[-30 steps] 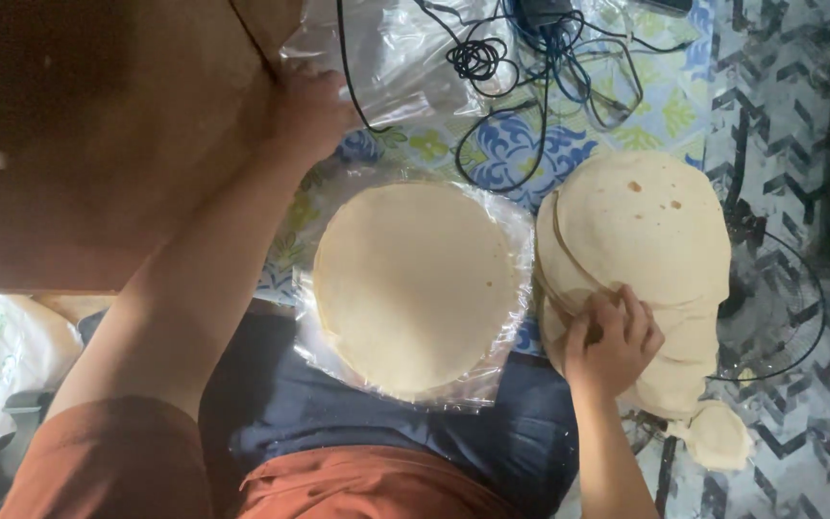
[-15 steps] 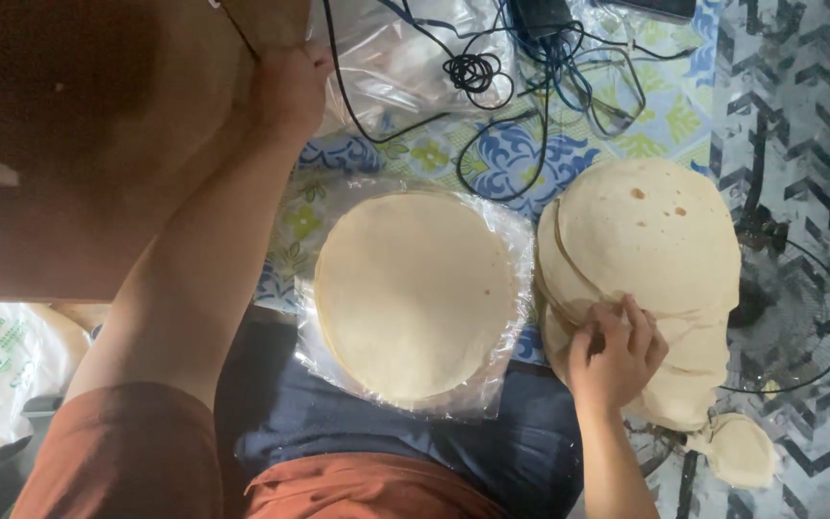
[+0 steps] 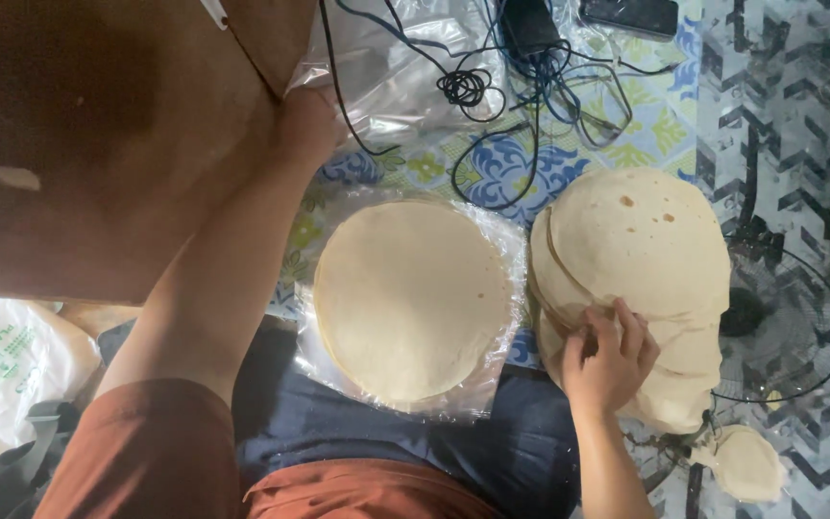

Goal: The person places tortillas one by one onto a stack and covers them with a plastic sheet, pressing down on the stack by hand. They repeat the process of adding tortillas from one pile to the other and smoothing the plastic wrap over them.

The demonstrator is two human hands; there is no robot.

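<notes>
Landmark: round stack of flatbreads [image 3: 405, 298] on clear plastic wrap [image 3: 501, 279], lying mid-frame over a lap in dark blue cloth [image 3: 377, 442].

Up and left of that stack: large brown cardboard box [image 3: 98, 144], filling the corner. Against its edge, left hand [image 3: 307, 123], reached out along a bare forearm; fingers hidden by the box flap and a clear plastic bag [image 3: 386, 67], so grip impossible to tell.

Right of the stack, just beside it and not touching: taller, looser pile of flatbreads [image 3: 641, 250], edges fanned and slipping downward, a few brown spots on the top sheet. Resting on that pile's lower left edge: right hand [image 3: 609, 360], fingers curled loosely, fingertips pinching at the rims of the upper sheets.

Further right of the stack, past the pile: wire fan guard [image 3: 799, 327] on patterned floor.

Above the stack: tangle of black cables [image 3: 492, 91] across a blue-and-green patterned mat [image 3: 501, 163].

Far left of the stack: white printed plastic bag [image 3: 12, 360].

Low and right of the stack: one small single flatbread [image 3: 746, 461], apart from the pile.
</notes>
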